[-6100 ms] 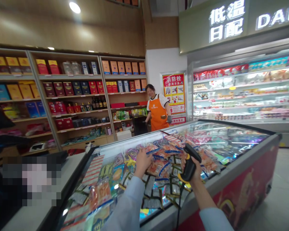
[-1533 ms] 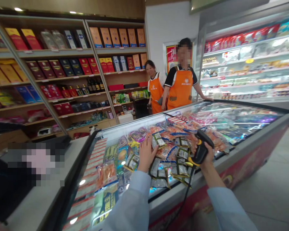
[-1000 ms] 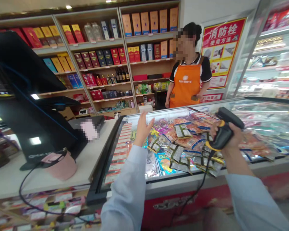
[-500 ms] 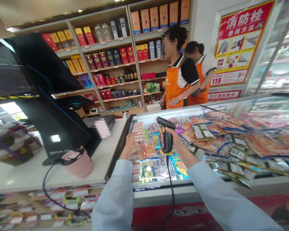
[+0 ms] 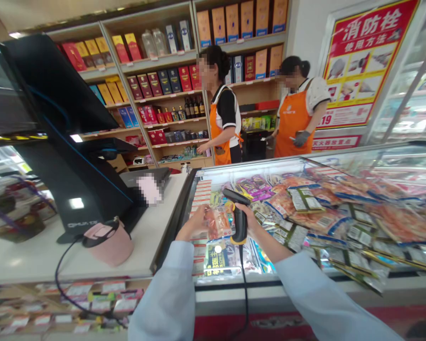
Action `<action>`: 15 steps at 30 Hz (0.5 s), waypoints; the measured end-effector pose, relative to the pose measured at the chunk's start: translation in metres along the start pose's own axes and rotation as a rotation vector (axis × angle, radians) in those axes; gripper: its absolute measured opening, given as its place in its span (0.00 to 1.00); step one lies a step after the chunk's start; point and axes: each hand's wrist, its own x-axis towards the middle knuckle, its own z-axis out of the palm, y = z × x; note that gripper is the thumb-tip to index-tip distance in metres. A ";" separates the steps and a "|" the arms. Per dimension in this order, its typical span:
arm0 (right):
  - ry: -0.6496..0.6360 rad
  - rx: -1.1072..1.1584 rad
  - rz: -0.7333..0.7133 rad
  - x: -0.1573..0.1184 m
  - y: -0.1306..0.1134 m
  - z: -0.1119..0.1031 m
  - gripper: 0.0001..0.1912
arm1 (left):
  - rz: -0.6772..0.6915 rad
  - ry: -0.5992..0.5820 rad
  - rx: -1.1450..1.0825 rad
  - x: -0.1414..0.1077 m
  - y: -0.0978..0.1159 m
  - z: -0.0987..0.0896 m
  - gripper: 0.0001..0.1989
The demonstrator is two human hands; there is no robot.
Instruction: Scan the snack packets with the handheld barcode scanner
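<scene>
My right hand [image 5: 250, 217] is wrapped round the handle of a black and yellow barcode scanner [image 5: 240, 225]. The scanner's head points up and left, and its black cord hangs down in front of the freezer. My left hand [image 5: 194, 223] has its fingers closed at the left edge of a clear food pack [image 5: 218, 223] with orange-red contents. That pack is just left of the scanner, above other packets. Under it lies a dark packet with yellow print [image 5: 216, 255] on the glass-sided display freezer [image 5: 230, 279].
Heaped bagged food [image 5: 315, 213] fills the freezer's right side. A white counter [image 5: 145, 246] at left bears a black checkout terminal [image 5: 92, 175] and a pink pouch [image 5: 110, 244]. Two people in orange aprons [image 5: 294, 123] stand behind the freezer, before shelves of boxed goods [image 5: 170, 78].
The scanner has shifted slightly left and down, closer to the food pack. One person in an apron has moved left, uncovering the other. The view has shifted slightly.
</scene>
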 end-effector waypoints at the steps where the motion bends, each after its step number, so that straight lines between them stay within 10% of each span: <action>1: 0.004 -0.007 0.001 0.000 0.001 -0.001 0.15 | 0.032 0.057 -0.108 0.001 -0.002 0.001 0.40; 8: -0.058 -0.015 0.012 0.005 0.008 -0.005 0.18 | 0.021 0.540 -0.246 0.006 -0.009 -0.006 0.29; 15: -0.064 -0.072 0.001 0.003 0.012 -0.005 0.19 | 0.023 0.608 -0.314 0.001 -0.010 -0.013 0.39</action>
